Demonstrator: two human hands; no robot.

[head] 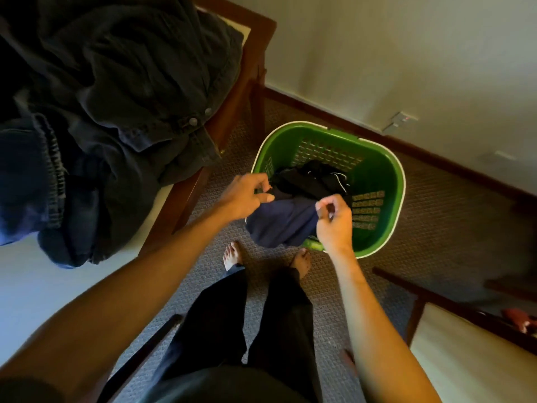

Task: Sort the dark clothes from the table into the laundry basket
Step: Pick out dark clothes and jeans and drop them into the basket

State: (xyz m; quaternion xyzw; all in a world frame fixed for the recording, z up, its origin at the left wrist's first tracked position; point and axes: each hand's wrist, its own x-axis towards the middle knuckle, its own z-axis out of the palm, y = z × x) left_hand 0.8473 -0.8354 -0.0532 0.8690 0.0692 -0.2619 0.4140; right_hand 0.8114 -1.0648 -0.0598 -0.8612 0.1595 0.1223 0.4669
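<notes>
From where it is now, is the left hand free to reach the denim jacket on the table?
Probably not yet: the left hand is pinching the navy garment over the green laundry basket. Once it lets go, nothing visible blocks the way to the denim jacket.

Dark laundry beside a green basket in a room of browns and off-white.

The laundry basket (374, 167) is bright green with a white rim and pale lattice panels; inside lie black clothes (313, 177) with thin white lines. A navy blue garment (283, 221) hangs over its near edge. On the white-topped table (35, 286), framed in reddish-brown wood, sits a charcoal denim pile (122, 82) with silver buttons and a blue ribbed piece (26, 181). The carpet (436, 216) is brown-grey with a small woven pattern. The wall (406, 53) is off-white.
</notes>
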